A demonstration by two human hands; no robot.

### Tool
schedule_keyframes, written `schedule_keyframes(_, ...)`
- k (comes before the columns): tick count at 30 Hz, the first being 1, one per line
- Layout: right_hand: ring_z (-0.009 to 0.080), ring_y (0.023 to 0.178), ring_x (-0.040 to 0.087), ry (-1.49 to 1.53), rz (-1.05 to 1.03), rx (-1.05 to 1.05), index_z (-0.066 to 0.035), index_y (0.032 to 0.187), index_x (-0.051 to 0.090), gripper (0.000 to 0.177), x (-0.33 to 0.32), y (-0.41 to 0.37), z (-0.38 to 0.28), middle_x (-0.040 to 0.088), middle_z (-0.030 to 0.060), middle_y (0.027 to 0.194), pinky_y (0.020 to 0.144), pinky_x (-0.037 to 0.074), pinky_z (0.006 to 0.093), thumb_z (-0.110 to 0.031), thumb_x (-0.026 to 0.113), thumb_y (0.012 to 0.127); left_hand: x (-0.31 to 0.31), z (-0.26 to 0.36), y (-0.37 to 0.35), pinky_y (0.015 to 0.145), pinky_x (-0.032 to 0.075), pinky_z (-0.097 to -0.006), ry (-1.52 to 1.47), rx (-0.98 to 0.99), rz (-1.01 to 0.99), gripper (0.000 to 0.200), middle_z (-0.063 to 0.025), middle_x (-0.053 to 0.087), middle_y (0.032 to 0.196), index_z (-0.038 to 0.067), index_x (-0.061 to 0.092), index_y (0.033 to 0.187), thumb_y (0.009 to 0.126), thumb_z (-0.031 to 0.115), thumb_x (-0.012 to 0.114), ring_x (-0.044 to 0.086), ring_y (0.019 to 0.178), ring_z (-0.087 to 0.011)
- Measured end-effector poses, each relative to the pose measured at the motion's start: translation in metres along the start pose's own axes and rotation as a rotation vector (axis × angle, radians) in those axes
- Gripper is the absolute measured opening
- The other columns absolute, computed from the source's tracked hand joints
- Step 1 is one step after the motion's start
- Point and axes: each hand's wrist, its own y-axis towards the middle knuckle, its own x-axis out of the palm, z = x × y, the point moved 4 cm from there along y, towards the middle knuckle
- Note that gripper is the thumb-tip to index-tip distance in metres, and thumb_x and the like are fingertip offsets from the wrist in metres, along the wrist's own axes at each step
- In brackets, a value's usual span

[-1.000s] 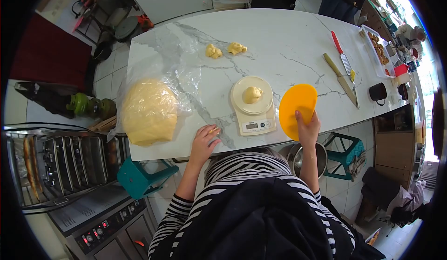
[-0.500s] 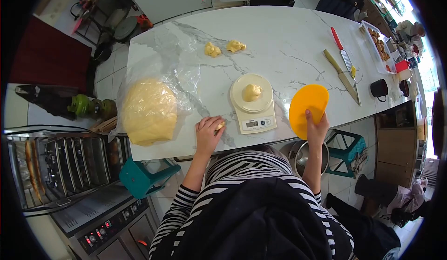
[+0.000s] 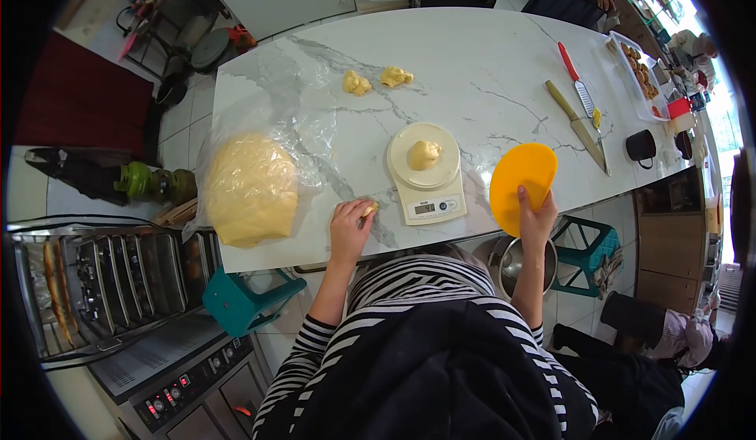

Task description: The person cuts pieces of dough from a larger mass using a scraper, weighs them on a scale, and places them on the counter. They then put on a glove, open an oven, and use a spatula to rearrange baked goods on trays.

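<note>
My left hand [image 3: 351, 226] rests at the front edge of the marble table, its fingers closed on a small dough piece [image 3: 369, 209]. In my right hand [image 3: 537, 218] is a yellow oval scraper [image 3: 523, 184], gripped at its lower edge and held right of the scale. A lump of dough [image 3: 424, 155] sits on the round plate of the cream kitchen scale [image 3: 435, 209], between my hands. Left of my left hand lies a large mass of dough [image 3: 250, 192], partly under clear plastic wrap [image 3: 303, 137]. Two small dough lumps [image 3: 357, 83] [image 3: 395, 76] lie farther back on the table.
A knife [image 3: 579, 125] and a red-handled grater [image 3: 580, 85] lie at the right, near a black cup [image 3: 641, 148] and a box of baked pieces [image 3: 638, 74]. Green stools [image 3: 244, 302] [image 3: 587, 255] and a metal bowl [image 3: 516, 267] stand below the table edge. Other people are at the right.
My left hand has shifted very slightly, with the small dough piece still in its fingers. My right hand and the scraper have hardly moved. A person at the lower right has changed posture.
</note>
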Motion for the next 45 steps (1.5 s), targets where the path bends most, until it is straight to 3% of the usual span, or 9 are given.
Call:
schedule_keyframes(5, 0.0199, 0.072, 0.062, 0.059, -0.044, 0.022, 0.003, 0.094, 0.057, 0.022, 0.018, -0.010, -0.014, 0.063, 0.0137, 0.080, 0.066, 0.047, 0.0306, -0.011, 0.061, 0.079, 0.001, 0.001, 0.001, 0.076, 0.044, -0.0337, 0.013, -0.062, 0.008, 0.023, -0.0076, 0.060, 0.091, 0.005, 0.063, 0.091, 0.068, 0.008, 0.066, 0.053, 0.086, -0.0260)
schedule_keyframes(9, 0.0296, 0.071, 0.063, -0.003, -0.687, -0.038, 0.002, 0.100, 0.056, 0.027, 0.090, -0.049, -0.052, 0.063, 0.0185, 0.081, 0.065, 0.048, 0.0348, -0.011, 0.061, 0.077, 0.003, -0.004, -0.001, 0.074, 0.045, -0.0331, 0.015, -0.029, 0.025, 0.024, -0.0080, 0.061, 0.089, 0.004, 0.062, 0.091, 0.067, 0.007, 0.067, 0.055, 0.082, -0.0253)
schedule_keyframes(10, 0.0243, 0.063, 0.062, -0.020, -0.724, -0.223, 0.001, 0.100, 0.056, 0.026, 0.110, -0.059, -0.057, 0.063, 0.0154, 0.075, 0.058, 0.049, 0.0319, -0.012, 0.061, 0.078, 0.003, -0.004, -0.001, 0.074, 0.046, -0.0333, 0.013, -0.030, 0.029, 0.024, -0.0084, 0.062, 0.088, 0.004, 0.062, 0.090, 0.067, 0.006, 0.067, 0.055, 0.082, -0.0255)
schedule_keyframes(11, 0.0339, 0.070, 0.061, 0.027, -0.707, -0.354, 0.001, 0.105, 0.052, 0.032, 0.124, -0.066, -0.063, 0.062, 0.0195, 0.078, 0.063, 0.048, 0.0364, -0.010, 0.060, 0.076, 0.003, -0.003, -0.002, 0.074, 0.046, -0.0334, 0.010, -0.030, 0.033, 0.024, -0.0087, 0.062, 0.088, 0.003, 0.063, 0.090, 0.067, 0.005, 0.067, 0.056, 0.082, -0.0257)
schedule_keyframes(21, 0.0411, 0.069, 0.054, -0.182, -0.906, -0.470, 0.002, 0.091, 0.043, 0.020, 0.203, -0.090, -0.087, 0.055, 0.0234, 0.070, 0.060, 0.043, 0.0463, -0.004, 0.053, 0.075, 0.002, -0.006, -0.014, 0.077, 0.046, -0.0339, -0.014, -0.137, 0.048, 0.022, -0.0105, 0.063, 0.089, 0.002, 0.064, 0.087, 0.065, 0.000, 0.063, 0.057, 0.084, -0.0267)
schedule_keyframes(27, 0.0415, 0.069, 0.056, -0.125, -1.040, -0.399, 0.003, 0.098, 0.046, 0.027, 0.163, -0.089, -0.070, 0.058, 0.0229, 0.072, 0.061, 0.045, 0.0464, -0.003, 0.053, 0.073, -0.008, 0.006, -0.013, 0.080, 0.043, -0.0363, -0.121, -0.271, 0.052, 0.024, -0.0077, 0.060, 0.092, 0.003, 0.062, 0.085, 0.062, 0.003, 0.066, 0.054, 0.089, -0.0272)
schedule_keyframes(35, 0.0169, 0.070, 0.062, -0.039, -0.380, -0.060, 0.002, 0.092, 0.058, 0.019, 0.042, -0.014, -0.034, 0.064, 0.0113, 0.078, 0.063, 0.048, 0.0295, -0.008, 0.062, 0.076, 0.008, 0.007, 0.030, 0.078, 0.036, -0.0314, 0.126, -0.055, 0.072, 0.024, 0.0015, 0.064, 0.083, 0.013, 0.065, 0.091, 0.068, 0.013, 0.067, 0.053, 0.078, -0.0182)
schedule_keyframes(41, 0.0225, 0.069, 0.062, 0.012, -0.107, -0.042, 0.004, 0.093, 0.056, 0.022, 0.006, 0.003, -0.022, 0.063, 0.0138, 0.075, 0.063, 0.046, 0.0309, -0.011, 0.062, 0.077, 0.043, 0.062, 0.089, 0.084, 0.033, -0.0342, 0.006, 0.250, 0.127, 0.021, 0.0018, 0.065, 0.081, 0.014, 0.066, 0.093, 0.072, 0.018, 0.066, 0.054, 0.090, -0.0166)
schedule_keyframes(45, 0.0207, 0.069, 0.062, -0.026, -0.060, -0.033, 0.004, 0.093, 0.056, 0.023, -0.004, -0.006, -0.022, 0.063, 0.0134, 0.075, 0.063, 0.046, 0.0310, -0.012, 0.062, 0.077, 0.024, 0.078, 0.085, 0.087, 0.034, -0.0366, 0.148, 0.250, 0.102, 0.036, -0.0100, 0.057, 0.111, 0.012, 0.062, 0.102, 0.067, 0.022, 0.070, 0.051, 0.101, -0.0228)
